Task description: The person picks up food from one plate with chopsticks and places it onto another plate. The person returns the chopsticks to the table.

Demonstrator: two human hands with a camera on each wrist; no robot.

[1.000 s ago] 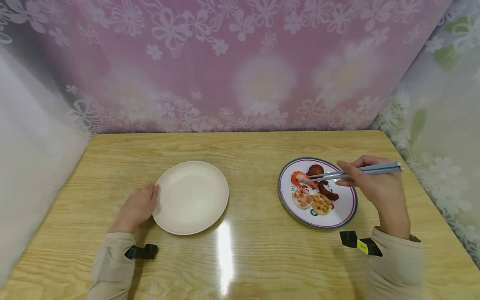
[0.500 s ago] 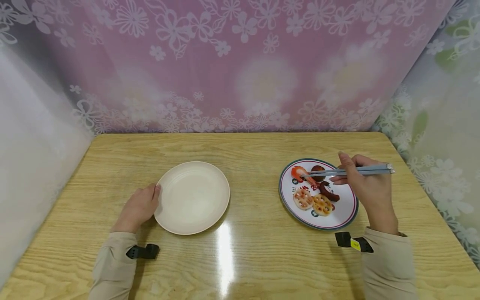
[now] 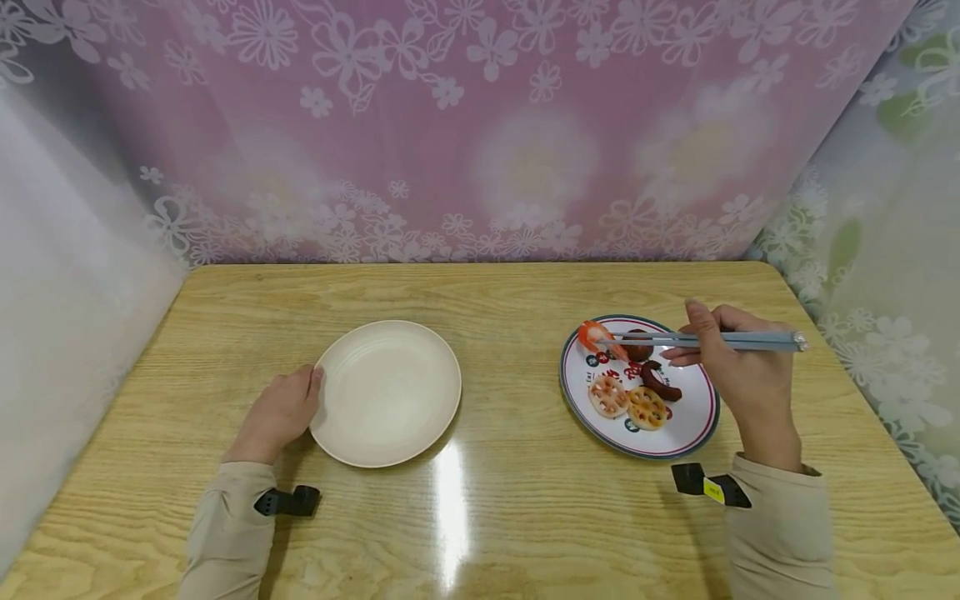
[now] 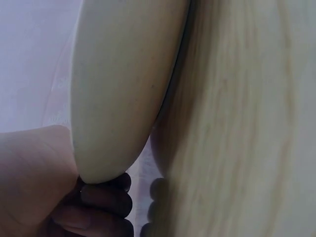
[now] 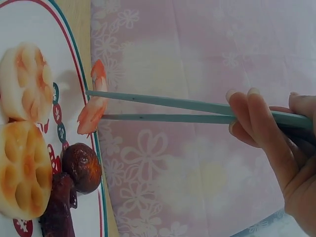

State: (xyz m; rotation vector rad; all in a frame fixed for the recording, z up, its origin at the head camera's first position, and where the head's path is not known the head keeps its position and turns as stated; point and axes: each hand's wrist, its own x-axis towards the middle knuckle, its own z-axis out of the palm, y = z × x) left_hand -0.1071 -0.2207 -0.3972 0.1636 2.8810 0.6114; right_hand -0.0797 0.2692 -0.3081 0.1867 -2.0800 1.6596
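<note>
My right hand (image 3: 738, 375) holds a pair of blue-grey chopsticks (image 3: 750, 340). Their tips pinch an orange shrimp (image 5: 94, 101), which looks raised above the plate in the right wrist view. Beneath lies a white plate (image 3: 693, 421) with a green and red rim. On it are two lotus root slices (image 3: 608, 395), a curved dark sausage (image 3: 660, 383) and a round brown glossy piece (image 5: 83, 168). At the left, my left hand (image 3: 277, 412) grips the edge of a cream plate (image 3: 386, 396). In the left wrist view, curled fingers (image 4: 106, 200) sit under that plate's rim.
Both plates stand on a wooden table (image 3: 502, 517), with a stretch of tabletop between them. A pink floral curtain (image 3: 450, 150) hangs behind the back edge. Pale curtains flank both sides. Each wrist carries a small black camera mount (image 3: 288, 501).
The chopsticks have closed on the shrimp and shifted it toward the plate's far left rim, up off the plate as it looks. My left hand has stayed on the cream plate.
</note>
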